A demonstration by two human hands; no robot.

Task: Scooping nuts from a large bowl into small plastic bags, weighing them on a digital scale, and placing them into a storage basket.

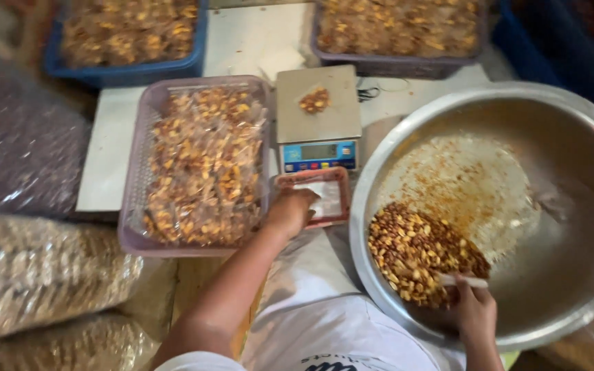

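My left hand (289, 211) reaches forward and rests on a small red tray (337, 177) that holds clear little bags, just in front of a digital scale (317, 117). A small heap of spiced nuts (315, 100) lies on the scale's platform. My right hand (474, 310) holds a white spoon handle (463, 280) at the near side of a large steel bowl (572, 110), its tip in a pile of roasted spiced peanuts (417, 251). Seasoning dust coats the bowl's bottom.
A lilac basket (139, 130) full of small packed nut bags sits left of the scale. Two more baskets, one blue (125, 69) and one lilac (393, 65), stand at the back. Big clear sacks of snacks (36, 275) lie at the left. A dark blue crate (558, 48) is at the right.
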